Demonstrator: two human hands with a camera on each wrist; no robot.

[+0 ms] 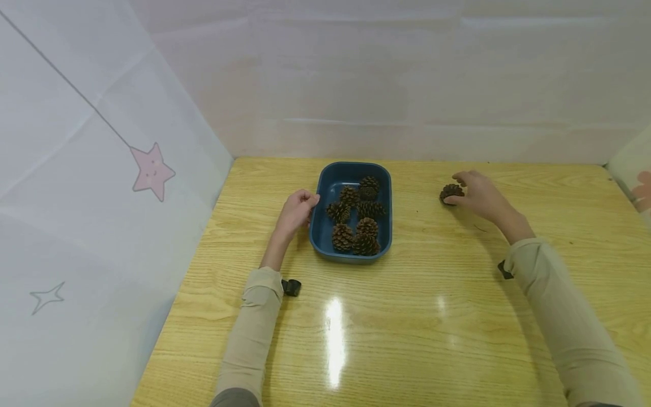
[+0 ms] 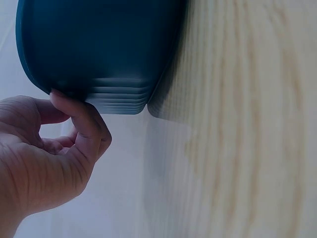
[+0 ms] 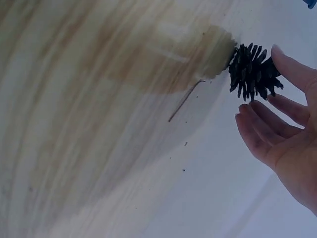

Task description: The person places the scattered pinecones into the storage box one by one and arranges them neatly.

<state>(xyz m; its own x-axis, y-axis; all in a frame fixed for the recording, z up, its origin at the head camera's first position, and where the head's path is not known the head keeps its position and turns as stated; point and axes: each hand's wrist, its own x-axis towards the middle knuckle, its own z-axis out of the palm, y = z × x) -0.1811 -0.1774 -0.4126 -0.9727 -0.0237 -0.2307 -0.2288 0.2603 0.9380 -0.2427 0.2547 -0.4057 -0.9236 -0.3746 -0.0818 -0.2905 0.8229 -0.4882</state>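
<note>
A dark blue rectangular plastic box (image 1: 351, 258) stands on the table with several brown pine cones (image 1: 343, 237) inside. At its left side, my left hand (image 1: 296, 212) grips the rim, thumb at the edge and the other fingers bent against the outer wall, as the left wrist view shows. Off to the right lies a single pine cone (image 1: 450, 192) on the tabletop. My right hand (image 1: 480, 198) reaches round this cone (image 3: 250, 72) with thumb and fingers spread apart. The thumb (image 3: 294, 69) and index fingertip are right at its scales, while the other fingers stay loosely extended below.
The light wood table (image 1: 407, 316) ends at a pale cloth backdrop (image 1: 351, 85) behind and another at the left. A thin brown twig (image 3: 185, 101) and small crumbs lie near the right hand. Dark wrist straps (image 1: 291, 288) sit at the cuffs.
</note>
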